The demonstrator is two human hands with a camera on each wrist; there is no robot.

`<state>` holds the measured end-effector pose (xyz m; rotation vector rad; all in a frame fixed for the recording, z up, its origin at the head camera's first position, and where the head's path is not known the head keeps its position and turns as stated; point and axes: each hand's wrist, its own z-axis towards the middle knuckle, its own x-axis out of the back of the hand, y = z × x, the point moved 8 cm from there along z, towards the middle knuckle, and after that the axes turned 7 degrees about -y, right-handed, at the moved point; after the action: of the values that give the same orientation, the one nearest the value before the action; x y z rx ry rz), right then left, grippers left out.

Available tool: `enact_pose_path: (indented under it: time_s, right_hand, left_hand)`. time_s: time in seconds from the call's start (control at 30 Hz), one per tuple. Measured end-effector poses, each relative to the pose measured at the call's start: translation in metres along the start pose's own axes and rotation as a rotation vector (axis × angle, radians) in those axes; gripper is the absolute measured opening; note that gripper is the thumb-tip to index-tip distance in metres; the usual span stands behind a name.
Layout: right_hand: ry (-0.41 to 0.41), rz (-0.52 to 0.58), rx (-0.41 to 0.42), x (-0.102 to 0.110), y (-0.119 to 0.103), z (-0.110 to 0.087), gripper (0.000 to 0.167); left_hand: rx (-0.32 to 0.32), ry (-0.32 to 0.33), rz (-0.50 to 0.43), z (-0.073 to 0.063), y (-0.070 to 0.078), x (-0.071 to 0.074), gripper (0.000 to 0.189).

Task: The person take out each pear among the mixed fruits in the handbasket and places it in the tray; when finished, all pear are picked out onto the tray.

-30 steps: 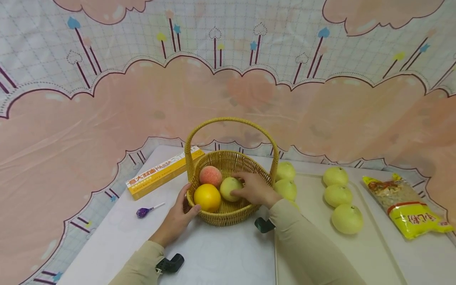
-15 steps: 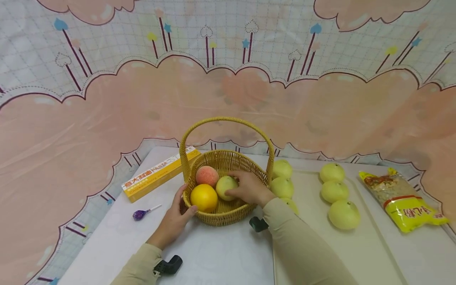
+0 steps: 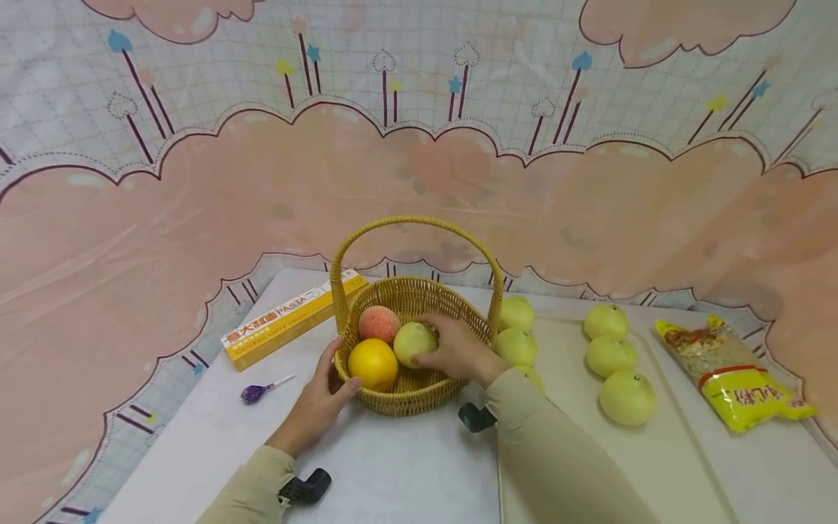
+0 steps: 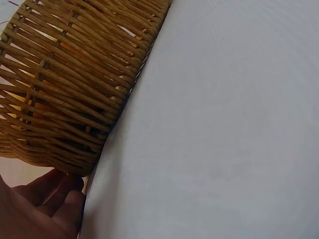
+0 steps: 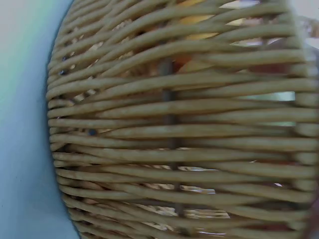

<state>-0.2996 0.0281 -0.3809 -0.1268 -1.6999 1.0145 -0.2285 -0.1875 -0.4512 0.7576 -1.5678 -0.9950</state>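
Note:
A wicker basket (image 3: 409,404) with a tall arched handle stands on the white table. Inside it lie a peach (image 3: 380,324) and an orange (image 3: 372,365). My right hand (image 3: 458,349) reaches over the basket's right side and grips a round pale green fruit (image 3: 414,345), thumb in front and fingers behind. At the left side, my left hand (image 3: 321,400) holds the basket, thumb at the front rim and fingers round the outer wall. The left wrist view shows that hand's fingers (image 4: 60,199) low against the weave. Weave (image 5: 179,124) fills the right wrist view, hiding most of the right hand.
A yellow pasta box (image 3: 294,320) lies behind and left of the basket, with a purple lollipop (image 3: 257,394) before it. To the right, several pale green fruits (image 3: 626,398) sit on and beside a cream tray (image 3: 576,451). A yellow food packet (image 3: 736,378) lies at far right.
The head view has shifted slightly. Both hands, the basket and the gripped fruit keep nearly the same places relative to one another.

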Motion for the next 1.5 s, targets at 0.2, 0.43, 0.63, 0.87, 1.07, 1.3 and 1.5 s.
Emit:
enact_pose_path:
  time_s: [0.2, 0.43, 0.63, 0.87, 1.07, 1.3, 1.5]
  right_hand:
    - [0.079, -0.019, 0.043, 0.017, -0.013, -0.021, 0.065]
    - [0.156, -0.069, 0.123, 0.040, -0.026, -0.060, 0.067]
    - [0.237, -0.099, 0.185, 0.064, -0.021, -0.108, 0.064]
    - [0.357, -0.198, 0.169, 0.096, 0.005, -0.171, 0.064]
    - [0.389, -0.182, -0.043, 0.110, 0.045, -0.209, 0.067]
    - [0.366, -0.168, -0.188, 0.110, 0.084, -0.233, 0.068]
    - [0.388, -0.179, -0.211, 0.111, 0.100, -0.242, 0.067]
  left_hand:
    - [-0.012, -0.007, 0.017, 0.000, 0.002, 0.002, 0.079]
    - [0.001, -0.010, 0.001, -0.001, 0.001, 0.001, 0.079]
    - [0.012, -0.009, -0.014, -0.001, -0.001, -0.001, 0.080]
    - [0.003, -0.019, -0.020, -0.001, -0.001, -0.001, 0.080]
    - [-0.010, -0.011, 0.003, -0.001, 0.000, 0.001, 0.080]
    - [0.007, -0.006, 0.002, 0.000, -0.002, 0.000, 0.080]
    - [0.016, 0.000, 0.005, 0.001, -0.001, 0.000, 0.080]
